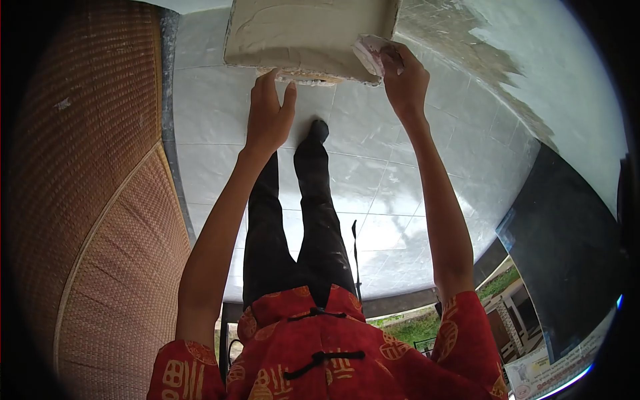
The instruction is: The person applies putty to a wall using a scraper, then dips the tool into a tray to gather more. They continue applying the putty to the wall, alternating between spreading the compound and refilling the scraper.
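Note:
A flat board (308, 35) smeared with wet grey-beige plaster is in front of me at the top of the view. A ragged strip crusted with plaster (312, 79), tan in its middle, runs along its near edge. My left hand (268, 117) grips there, fingers up at the board's edge and thumb below the strip. Closed around a plaster-caked scraper (369, 56), my right hand (405, 80) is at the board's near right corner. The scraper's whitish, pink-stained face overlaps the plaster. My right fingers partly hide it.
Grey floor tiles (373, 170) lie under me, with my shoe (320, 129) below the board. A woven panel (110, 167) lines the left. On the right are a partly coated wall (540, 73), a dark panel (567, 247) and a printed sheet (553, 375).

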Demonstrator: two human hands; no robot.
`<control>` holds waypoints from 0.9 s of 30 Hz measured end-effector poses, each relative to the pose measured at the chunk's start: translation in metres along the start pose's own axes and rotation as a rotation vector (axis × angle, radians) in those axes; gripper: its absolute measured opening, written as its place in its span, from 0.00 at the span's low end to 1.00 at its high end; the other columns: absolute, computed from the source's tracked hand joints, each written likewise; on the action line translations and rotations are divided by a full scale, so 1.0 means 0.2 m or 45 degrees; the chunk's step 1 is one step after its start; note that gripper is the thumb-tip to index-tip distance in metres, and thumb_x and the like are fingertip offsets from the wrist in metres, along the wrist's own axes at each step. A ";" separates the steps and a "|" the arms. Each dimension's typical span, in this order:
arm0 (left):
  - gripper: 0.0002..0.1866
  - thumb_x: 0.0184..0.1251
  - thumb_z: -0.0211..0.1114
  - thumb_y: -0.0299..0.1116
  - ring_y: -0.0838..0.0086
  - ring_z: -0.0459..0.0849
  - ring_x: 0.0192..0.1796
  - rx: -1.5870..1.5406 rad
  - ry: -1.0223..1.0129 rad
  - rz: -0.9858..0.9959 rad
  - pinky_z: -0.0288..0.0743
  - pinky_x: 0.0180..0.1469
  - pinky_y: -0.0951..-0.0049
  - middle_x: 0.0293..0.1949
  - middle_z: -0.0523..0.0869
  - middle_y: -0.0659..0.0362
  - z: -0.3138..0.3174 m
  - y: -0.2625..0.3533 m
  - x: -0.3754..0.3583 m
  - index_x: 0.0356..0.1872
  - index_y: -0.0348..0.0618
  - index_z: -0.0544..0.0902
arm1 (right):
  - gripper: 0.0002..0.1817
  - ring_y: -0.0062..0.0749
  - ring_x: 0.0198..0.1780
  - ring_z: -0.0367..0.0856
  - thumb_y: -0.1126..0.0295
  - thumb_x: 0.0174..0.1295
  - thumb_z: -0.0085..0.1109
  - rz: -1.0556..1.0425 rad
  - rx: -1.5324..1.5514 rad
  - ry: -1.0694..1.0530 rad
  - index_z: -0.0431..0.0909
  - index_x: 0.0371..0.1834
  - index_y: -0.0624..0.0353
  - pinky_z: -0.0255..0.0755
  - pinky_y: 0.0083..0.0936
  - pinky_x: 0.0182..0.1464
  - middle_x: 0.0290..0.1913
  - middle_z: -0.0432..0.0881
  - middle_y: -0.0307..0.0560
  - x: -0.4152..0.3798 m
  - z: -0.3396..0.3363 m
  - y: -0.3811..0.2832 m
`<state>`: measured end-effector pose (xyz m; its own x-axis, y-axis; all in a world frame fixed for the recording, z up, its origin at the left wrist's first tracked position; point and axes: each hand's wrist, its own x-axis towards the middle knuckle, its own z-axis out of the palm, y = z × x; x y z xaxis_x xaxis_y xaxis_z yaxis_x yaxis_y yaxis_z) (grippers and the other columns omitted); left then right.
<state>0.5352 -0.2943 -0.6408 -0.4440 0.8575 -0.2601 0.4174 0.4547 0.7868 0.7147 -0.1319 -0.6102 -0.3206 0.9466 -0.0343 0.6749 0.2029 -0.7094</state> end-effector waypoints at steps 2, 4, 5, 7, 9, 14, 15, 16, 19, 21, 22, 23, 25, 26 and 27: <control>0.28 0.78 0.54 0.43 0.48 0.69 0.70 -0.032 -0.041 -0.065 0.62 0.72 0.53 0.67 0.72 0.41 0.07 -0.09 -0.01 0.68 0.32 0.68 | 0.12 0.46 0.48 0.89 0.79 0.65 0.58 0.009 -0.018 -0.037 0.82 0.51 0.66 0.81 0.34 0.51 0.44 0.89 0.55 0.01 0.08 0.07; 0.26 0.79 0.54 0.43 0.54 0.73 0.69 -0.058 -0.044 -0.156 0.66 0.70 0.59 0.63 0.76 0.43 0.13 -0.15 -0.01 0.67 0.32 0.70 | 0.13 0.48 0.47 0.89 0.79 0.64 0.59 -0.054 -0.056 -0.135 0.82 0.51 0.63 0.81 0.36 0.50 0.43 0.89 0.57 0.02 0.14 0.15; 0.26 0.79 0.54 0.43 0.54 0.73 0.69 -0.060 -0.044 -0.160 0.66 0.70 0.59 0.63 0.76 0.43 0.16 -0.18 0.00 0.67 0.32 0.70 | 0.13 0.48 0.47 0.89 0.79 0.64 0.59 -0.053 -0.058 -0.139 0.82 0.51 0.63 0.81 0.36 0.50 0.43 0.89 0.57 0.03 0.16 0.19; 0.30 0.78 0.54 0.45 0.48 0.74 0.67 -0.211 -0.104 -0.266 0.65 0.71 0.56 0.63 0.77 0.39 0.21 -0.22 0.01 0.68 0.29 0.68 | 0.13 0.52 0.46 0.88 0.79 0.64 0.58 -0.046 -0.098 -0.191 0.82 0.51 0.60 0.81 0.39 0.48 0.41 0.88 0.58 0.03 0.19 0.21; 0.31 0.78 0.54 0.47 0.49 0.76 0.65 -0.277 -0.134 -0.347 0.66 0.69 0.57 0.62 0.78 0.39 0.25 -0.22 0.03 0.68 0.27 0.68 | 0.14 0.50 0.47 0.88 0.79 0.64 0.59 -0.048 -0.134 -0.235 0.82 0.52 0.59 0.81 0.38 0.49 0.43 0.89 0.56 0.03 0.19 0.24; 0.35 0.78 0.55 0.51 0.52 0.80 0.63 -0.591 -0.188 -0.650 0.69 0.67 0.60 0.61 0.81 0.39 0.36 -0.19 0.09 0.68 0.25 0.68 | 0.13 0.56 0.43 0.87 0.79 0.64 0.58 -0.103 -0.180 -0.258 0.82 0.50 0.55 0.80 0.44 0.44 0.41 0.88 0.58 0.00 0.22 0.27; 0.37 0.77 0.56 0.54 0.56 0.78 0.66 -0.645 -0.213 -0.675 0.69 0.67 0.61 0.65 0.78 0.43 0.38 -0.20 0.10 0.70 0.27 0.66 | 0.13 0.57 0.42 0.86 0.78 0.64 0.58 -0.120 -0.192 -0.258 0.82 0.50 0.55 0.80 0.45 0.43 0.40 0.87 0.59 -0.01 0.23 0.28; 0.39 0.76 0.57 0.57 0.59 0.76 0.69 -0.699 -0.236 -0.700 0.69 0.68 0.62 0.68 0.75 0.46 0.40 -0.20 0.12 0.72 0.30 0.65 | 0.12 0.57 0.41 0.86 0.78 0.64 0.58 -0.139 -0.203 -0.258 0.82 0.50 0.55 0.80 0.45 0.42 0.40 0.87 0.59 -0.01 0.23 0.28; 0.40 0.76 0.56 0.58 0.60 0.75 0.70 -0.856 -0.219 -0.812 0.68 0.70 0.60 0.68 0.75 0.46 0.43 -0.18 0.13 0.72 0.29 0.66 | 0.11 0.57 0.40 0.86 0.78 0.65 0.58 -0.144 -0.198 -0.250 0.82 0.49 0.56 0.80 0.45 0.42 0.39 0.87 0.58 -0.01 0.25 0.29; 0.40 0.76 0.57 0.58 0.60 0.75 0.70 -0.879 -0.217 -0.804 0.68 0.70 0.60 0.68 0.76 0.46 0.43 -0.16 0.14 0.71 0.30 0.67 | 0.11 0.57 0.40 0.87 0.78 0.64 0.58 -0.144 -0.199 -0.242 0.82 0.48 0.56 0.80 0.45 0.42 0.39 0.87 0.58 -0.01 0.25 0.29; 0.40 0.76 0.58 0.59 0.60 0.75 0.70 -0.904 -0.211 -0.800 0.68 0.70 0.59 0.67 0.76 0.46 0.43 -0.16 0.14 0.70 0.30 0.68 | 0.11 0.57 0.40 0.87 0.78 0.64 0.58 -0.146 -0.198 -0.239 0.82 0.48 0.56 0.80 0.45 0.42 0.38 0.87 0.58 -0.01 0.26 0.29; 0.40 0.76 0.58 0.59 0.60 0.75 0.70 -0.903 -0.208 -0.799 0.68 0.70 0.59 0.67 0.76 0.46 0.44 -0.16 0.15 0.70 0.30 0.68 | 0.11 0.57 0.40 0.87 0.78 0.64 0.58 -0.149 -0.197 -0.238 0.82 0.48 0.56 0.80 0.45 0.42 0.38 0.87 0.58 -0.01 0.26 0.29; 0.37 0.75 0.60 0.56 0.62 0.76 0.69 -0.938 -0.206 -0.821 0.69 0.69 0.60 0.66 0.78 0.47 0.44 -0.15 0.16 0.69 0.31 0.70 | 0.12 0.56 0.40 0.87 0.79 0.64 0.58 -0.084 -0.190 -0.275 0.82 0.48 0.55 0.80 0.44 0.42 0.38 0.87 0.58 -0.01 0.26 0.29; 0.37 0.75 0.60 0.56 0.62 0.76 0.69 -0.938 -0.204 -0.822 0.69 0.69 0.60 0.66 0.78 0.47 0.45 -0.15 0.16 0.69 0.31 0.70 | 0.12 0.56 0.40 0.87 0.79 0.64 0.58 -0.086 -0.189 -0.277 0.82 0.48 0.55 0.80 0.44 0.42 0.38 0.87 0.58 -0.01 0.26 0.29; 0.36 0.75 0.61 0.55 0.63 0.77 0.68 -0.951 -0.181 -0.821 0.70 0.69 0.61 0.64 0.79 0.48 0.45 -0.14 0.17 0.67 0.32 0.72 | 0.13 0.53 0.43 0.87 0.79 0.64 0.59 -0.049 -0.209 -0.317 0.83 0.50 0.55 0.81 0.41 0.44 0.41 0.88 0.56 -0.01 0.25 0.29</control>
<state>0.5804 -0.2571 -0.7231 -0.2906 0.5426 -0.7881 -0.4980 0.6175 0.6088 0.7203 -0.1343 -0.6861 -0.4876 0.8509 -0.1956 0.7510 0.2945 -0.5910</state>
